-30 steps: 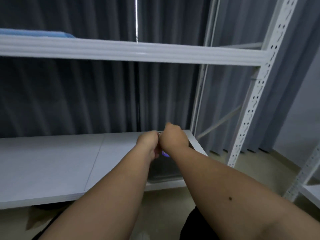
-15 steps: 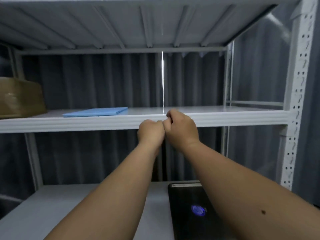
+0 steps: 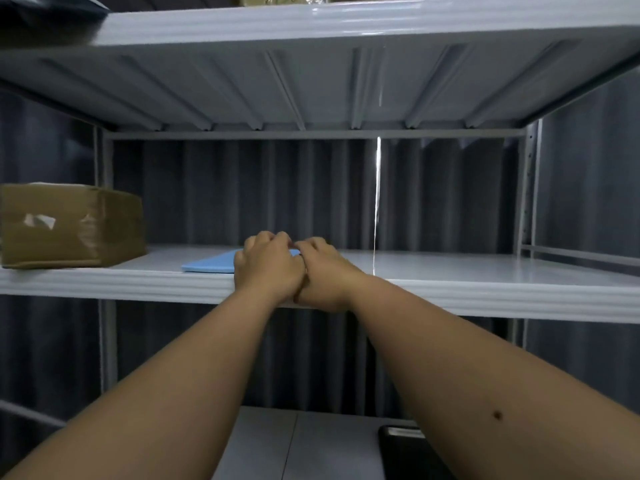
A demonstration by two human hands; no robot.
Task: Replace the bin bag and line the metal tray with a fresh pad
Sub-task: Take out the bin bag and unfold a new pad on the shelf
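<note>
On the middle shelf: one blue pad, one cardboard box, two hands with fingers curled, grip unclear.

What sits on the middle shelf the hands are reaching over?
A taped cardboard box at the left and a flat blue pad. The left hand and right hand cover the pad's right end.

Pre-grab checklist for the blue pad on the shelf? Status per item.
1. Blue pad lies flat on the middle shelf: ok.
2. Pad free of other items; cardboard box stands apart to its left: ok.
3. Left hand at the pad's near right end: ok.
4. Right hand free to help: cannot tell, fingers hidden.
5. Either hand already holding the pad: cannot tell.
6. Metal tray in view: not ok.
</note>
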